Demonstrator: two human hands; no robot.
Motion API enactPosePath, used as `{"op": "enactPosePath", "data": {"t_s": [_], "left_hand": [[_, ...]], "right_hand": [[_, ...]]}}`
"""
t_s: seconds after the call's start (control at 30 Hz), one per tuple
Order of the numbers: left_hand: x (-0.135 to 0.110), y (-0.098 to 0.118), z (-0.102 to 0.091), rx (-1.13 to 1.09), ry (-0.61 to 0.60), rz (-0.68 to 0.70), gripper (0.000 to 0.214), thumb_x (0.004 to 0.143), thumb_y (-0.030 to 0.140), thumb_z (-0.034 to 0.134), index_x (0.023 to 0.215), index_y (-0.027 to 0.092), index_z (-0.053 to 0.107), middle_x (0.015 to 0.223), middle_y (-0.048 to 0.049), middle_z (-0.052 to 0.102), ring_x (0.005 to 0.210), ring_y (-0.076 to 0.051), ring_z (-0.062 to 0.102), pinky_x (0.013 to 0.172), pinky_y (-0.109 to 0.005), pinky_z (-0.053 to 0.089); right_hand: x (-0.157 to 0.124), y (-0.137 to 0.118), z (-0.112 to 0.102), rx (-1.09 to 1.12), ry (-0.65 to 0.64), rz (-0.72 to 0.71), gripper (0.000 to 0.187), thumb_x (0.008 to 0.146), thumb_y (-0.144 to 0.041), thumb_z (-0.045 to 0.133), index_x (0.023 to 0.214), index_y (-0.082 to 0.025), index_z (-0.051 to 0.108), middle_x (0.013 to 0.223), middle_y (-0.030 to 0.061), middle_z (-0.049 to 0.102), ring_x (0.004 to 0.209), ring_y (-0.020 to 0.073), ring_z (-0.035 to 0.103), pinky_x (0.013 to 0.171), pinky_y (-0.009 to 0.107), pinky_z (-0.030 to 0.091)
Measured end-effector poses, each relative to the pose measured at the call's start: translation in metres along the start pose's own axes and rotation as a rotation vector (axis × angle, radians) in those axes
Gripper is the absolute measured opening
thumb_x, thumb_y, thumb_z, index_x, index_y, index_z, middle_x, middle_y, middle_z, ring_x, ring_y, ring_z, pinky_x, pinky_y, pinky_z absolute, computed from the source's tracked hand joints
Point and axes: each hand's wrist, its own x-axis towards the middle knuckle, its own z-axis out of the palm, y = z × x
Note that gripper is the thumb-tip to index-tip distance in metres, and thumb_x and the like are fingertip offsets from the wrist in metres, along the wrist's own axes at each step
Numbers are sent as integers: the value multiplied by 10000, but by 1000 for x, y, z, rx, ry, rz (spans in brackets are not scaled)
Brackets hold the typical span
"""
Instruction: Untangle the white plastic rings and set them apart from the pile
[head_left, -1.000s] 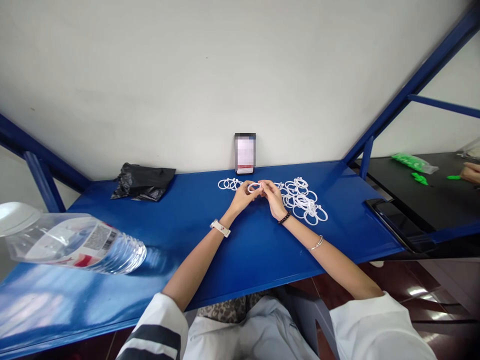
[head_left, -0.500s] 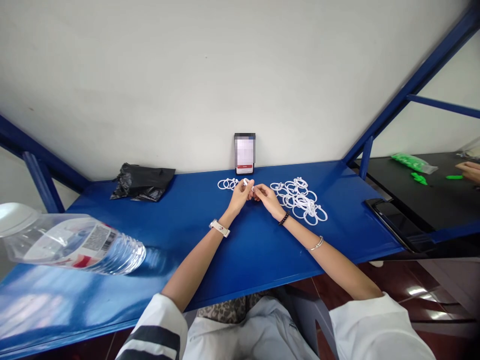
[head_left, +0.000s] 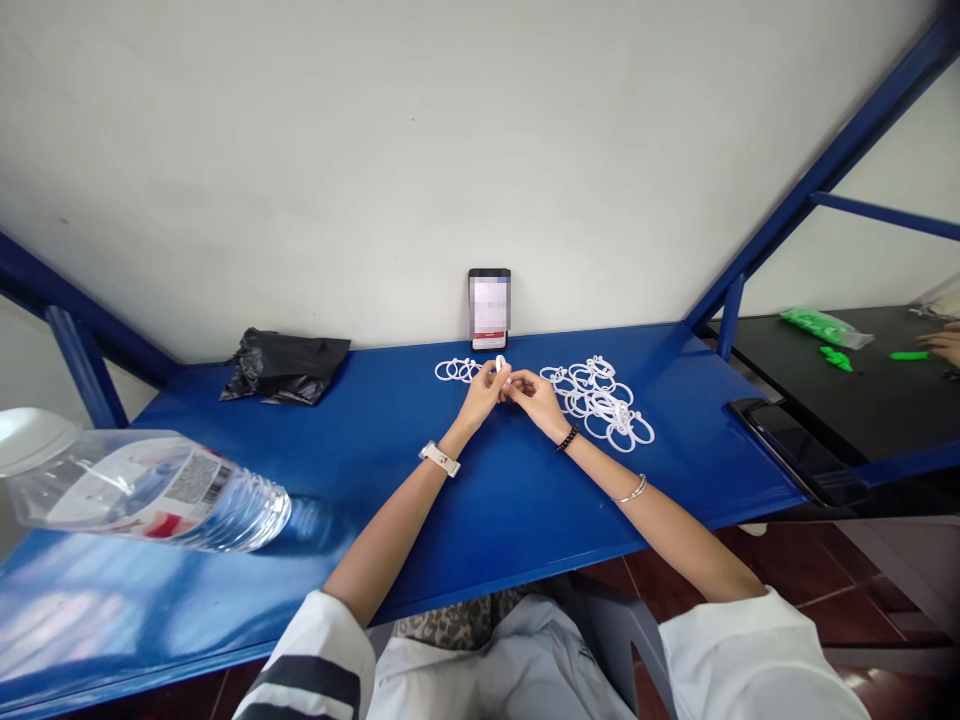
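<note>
Both of my hands meet over the blue table, around a white plastic ring [head_left: 501,363] that looks like a curtain ring. My left hand [head_left: 482,393] is closed on it, thumb and fingers pinching; the ring is seen nearly edge-on. My right hand [head_left: 534,393] is closed too, its fingertips pressed to the ring's lower end, which the fingers partly hide. Just left of my hands lies a short row of similar white rings [head_left: 448,371]. On the right, a larger heap of white rings [head_left: 600,400] overlaps on the tabletop.
A phone [head_left: 490,310] leans against the wall behind my hands. A black plastic bag [head_left: 289,367] lies to the left, a big clear bottle [head_left: 165,490] nearer me. At the right edge is another phone [head_left: 787,445]. Beyond, a co-worker's hand [head_left: 946,342] is near green pieces [head_left: 836,357].
The white ring between my hands has turned more upright and now stands above my fingertips. My arms have stayed almost in place. The co-worker's hand has shifted slightly.
</note>
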Motion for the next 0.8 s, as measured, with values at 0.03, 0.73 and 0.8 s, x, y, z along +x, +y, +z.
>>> {"op": "enactPosePath", "data": {"t_s": [0.03, 0.73, 0.8], "left_hand": [[0, -1, 0, -2, -4, -2, 501, 766, 665, 563, 885, 178, 568, 617, 29, 499, 535, -87, 472, 519, -222, 392], [1, 0, -3, -30, -66, 44, 511, 860, 635, 447, 1019, 182, 623, 772, -13, 532, 667, -110, 514, 574, -219, 433], [1, 0, -2, -44, -55, 39, 504, 834, 645, 485, 939, 170, 619, 739, -7, 526, 643, -105, 511, 561, -218, 423]], "right_hand": [[0, -1, 0, -1, 8, -6, 305, 741, -495, 708, 833, -213, 636, 676, 4, 653, 660, 180, 628, 682, 330, 480], [0, 0, 0, -73, 23, -34, 368, 730, -551, 696, 712, -211, 557, 645, -9, 620, 619, 165, 574, 648, 313, 455], [0, 1, -1, -75, 23, -28, 370, 725, -553, 699, 707, -209, 563, 643, -6, 620, 617, 165, 574, 648, 313, 454]]}}
